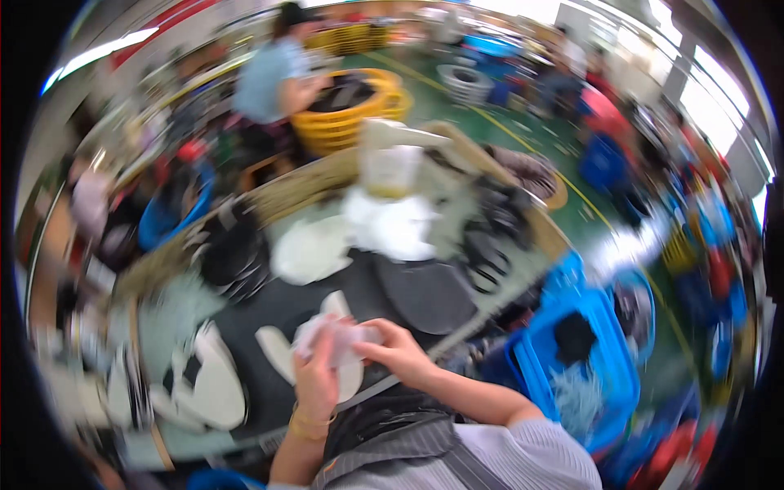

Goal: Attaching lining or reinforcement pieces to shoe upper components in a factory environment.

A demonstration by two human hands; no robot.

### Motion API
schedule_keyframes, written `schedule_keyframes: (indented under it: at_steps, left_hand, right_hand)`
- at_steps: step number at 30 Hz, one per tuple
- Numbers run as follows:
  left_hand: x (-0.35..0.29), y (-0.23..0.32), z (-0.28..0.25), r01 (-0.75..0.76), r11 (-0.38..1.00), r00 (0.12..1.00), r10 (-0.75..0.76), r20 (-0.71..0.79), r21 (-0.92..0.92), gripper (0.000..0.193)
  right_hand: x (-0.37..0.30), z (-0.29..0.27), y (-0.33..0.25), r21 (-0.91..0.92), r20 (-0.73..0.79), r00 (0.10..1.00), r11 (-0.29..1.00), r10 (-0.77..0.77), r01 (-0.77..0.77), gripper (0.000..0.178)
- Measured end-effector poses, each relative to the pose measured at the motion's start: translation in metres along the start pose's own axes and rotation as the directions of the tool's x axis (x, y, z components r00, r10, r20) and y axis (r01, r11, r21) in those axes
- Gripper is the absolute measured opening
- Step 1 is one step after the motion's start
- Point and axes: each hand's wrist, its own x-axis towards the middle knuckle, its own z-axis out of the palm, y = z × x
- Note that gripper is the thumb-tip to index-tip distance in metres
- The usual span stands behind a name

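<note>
Close in front of me, my left hand is closed around a whitish, slightly pink, soft-looking bundle; blur hides its exact kind. My right hand comes in from the right and pinches the right side of that bundle with thumb and fingers. Under and around the hands lie flat white cut pieces: a curved strip to the left and a wider piece partly covered by the fingers. They rest on a dark grey mat on the worktable.
White pieces lie at the table's left, black pieces behind them. A dark rounded sheet and white sheets lie farther back. Right of the table stands a blue bin. Beyond, a person works beside yellow baskets.
</note>
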Motion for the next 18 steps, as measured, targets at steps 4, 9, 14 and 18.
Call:
schedule_keyframes:
  at_steps: [4, 9, 14, 18]
  left_hand:
    - [-0.005, -0.007, 0.009, -0.011, 0.999, 0.997, 0.014, -0.08, 0.04, 0.034]
    - [-0.008, -0.009, 0.008, -0.049, 0.964, 0.996, 0.028, 0.085, 0.263, 0.023]
    - [-0.02, -0.011, 0.02, -0.105, 0.918, 0.994, 0.08, 0.08, 0.383, 0.019]
    - [-0.019, -0.01, 0.008, -0.086, 0.97, 0.996, 0.088, 0.0, 0.227, 0.02]
  right_hand:
    - [-0.001, -0.014, 0.005, 0.088, -0.022, 0.99, 0.986, -0.139, 0.141, 0.029]
    - [-0.019, -0.041, -0.006, 0.1, -0.018, 0.935, 0.93, -0.353, 0.353, 0.023]
    - [-0.03, -0.047, -0.009, 0.329, -0.122, 0.967, 0.91, -0.222, 0.251, 0.023]
    - [-0.019, -0.049, 0.012, 0.459, 0.027, 0.995, 0.885, -0.101, 0.077, 0.013]
